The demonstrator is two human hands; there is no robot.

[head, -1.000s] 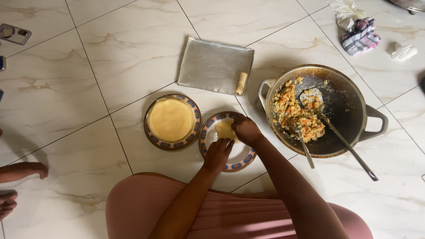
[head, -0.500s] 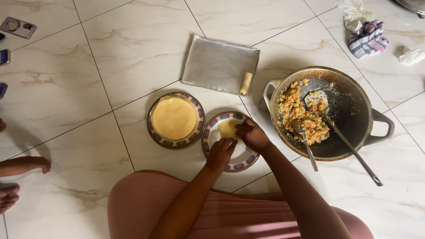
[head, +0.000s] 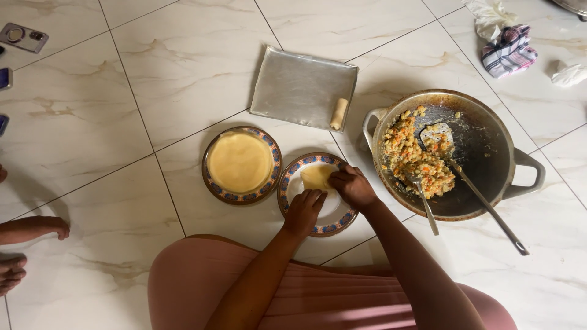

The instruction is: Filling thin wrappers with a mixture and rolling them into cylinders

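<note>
Both my hands work over a white plate with a blue patterned rim (head: 292, 176) on the tiled floor. My left hand (head: 305, 211) presses its fingers on the near edge of a pale yellow wrapper (head: 316, 178) lying on that plate. My right hand (head: 353, 185) is closed over the wrapper's right side and pinches it. Left of this plate stands a second patterned plate (head: 215, 186) bearing a stack of round yellow wrappers (head: 239, 161).
A dark wok (head: 483, 140) with orange-yellow filling (head: 414, 160), a spatula (head: 483, 195) and a spoon (head: 425, 201) sits to the right. A metal tray (head: 293, 85) behind holds one finished roll (head: 338, 113). Phones (head: 23, 38) lie at far left, cloths (head: 507, 49) at top right, another person's feet (head: 24, 244) at the left edge.
My right hand has slid a little to the right along the wrapper, and more of the wrapper shows on the plate. The view has shifted slightly.
</note>
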